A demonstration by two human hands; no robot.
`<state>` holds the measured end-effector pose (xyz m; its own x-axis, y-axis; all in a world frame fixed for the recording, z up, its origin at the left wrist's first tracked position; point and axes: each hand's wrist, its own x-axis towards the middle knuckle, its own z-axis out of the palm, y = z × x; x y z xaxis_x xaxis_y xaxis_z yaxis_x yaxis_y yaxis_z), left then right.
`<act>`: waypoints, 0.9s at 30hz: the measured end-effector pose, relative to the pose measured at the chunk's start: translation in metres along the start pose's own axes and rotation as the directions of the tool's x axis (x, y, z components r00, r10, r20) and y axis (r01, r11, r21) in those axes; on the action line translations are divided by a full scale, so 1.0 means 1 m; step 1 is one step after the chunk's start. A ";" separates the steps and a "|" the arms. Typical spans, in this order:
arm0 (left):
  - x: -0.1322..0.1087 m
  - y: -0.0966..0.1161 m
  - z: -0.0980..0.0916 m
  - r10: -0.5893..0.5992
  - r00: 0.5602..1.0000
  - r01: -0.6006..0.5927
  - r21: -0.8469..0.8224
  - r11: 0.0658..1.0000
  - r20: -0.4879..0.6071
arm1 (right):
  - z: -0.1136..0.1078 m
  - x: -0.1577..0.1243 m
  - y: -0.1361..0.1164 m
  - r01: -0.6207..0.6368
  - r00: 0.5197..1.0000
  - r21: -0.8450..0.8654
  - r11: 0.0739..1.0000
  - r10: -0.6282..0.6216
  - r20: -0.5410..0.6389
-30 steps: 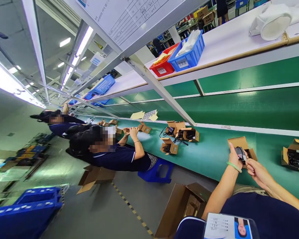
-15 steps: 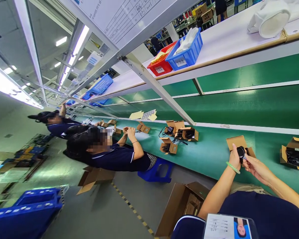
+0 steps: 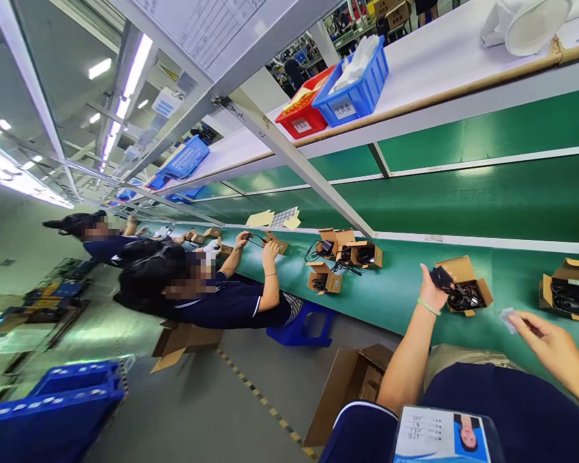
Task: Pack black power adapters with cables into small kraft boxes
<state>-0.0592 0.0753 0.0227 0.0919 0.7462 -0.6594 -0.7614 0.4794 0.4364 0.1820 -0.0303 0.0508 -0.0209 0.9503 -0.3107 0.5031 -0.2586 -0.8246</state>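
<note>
The left hand (image 3: 430,290) grips a small black device (image 3: 441,276), raised just beside an open cardboard box (image 3: 464,284) of black cables on the green table (image 3: 400,289). The right hand (image 3: 545,337), well apart, pinches a small clear film (image 3: 508,319) above the table.

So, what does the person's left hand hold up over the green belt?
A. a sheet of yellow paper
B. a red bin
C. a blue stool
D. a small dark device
D: the left hand has its grip on a small dark device, raised beside the open carton on the belt.
</note>
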 end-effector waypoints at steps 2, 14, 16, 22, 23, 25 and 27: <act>0.000 -0.018 0.005 0.008 1.000 -0.008 0.009 1.000 0.003 | -0.001 0.012 -0.007 0.042 0.997 -0.060 0.997 -0.046 -0.068; -0.004 -0.040 0.003 0.127 0.988 -0.138 0.124 0.983 0.093 | 0.007 0.044 -0.031 0.456 0.839 -0.336 0.824 -0.524 -0.145; -0.005 -0.040 0.004 0.106 0.990 -0.119 0.158 0.980 0.092 | 0.010 0.052 -0.030 0.566 0.751 -0.430 0.704 -0.655 -0.083; -0.002 -0.041 0.010 0.078 0.995 -0.089 0.208 0.974 0.060 | 0.034 0.082 -0.014 0.789 0.493 -0.518 0.330 -0.844 0.213; 0.000 -0.042 0.011 0.082 0.996 -0.090 0.208 0.974 0.047 | 0.040 0.085 -0.009 0.805 0.472 -0.509 0.306 -0.849 0.236; 0.002 -0.043 0.012 0.080 0.997 -0.081 0.204 0.976 0.014 | 0.053 0.087 0.001 0.823 0.470 -0.470 0.320 -0.848 0.244; 0.002 -0.045 0.011 0.069 0.997 -0.063 0.192 0.979 -0.027 | 0.063 0.086 0.008 0.816 0.529 -0.394 0.423 -0.821 0.214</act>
<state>-0.0181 0.0605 0.0082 0.0218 0.7649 -0.6438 -0.6281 0.5115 0.5864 0.1300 0.0391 -0.0120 -0.6093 0.6782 0.4110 0.5363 0.7342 -0.4163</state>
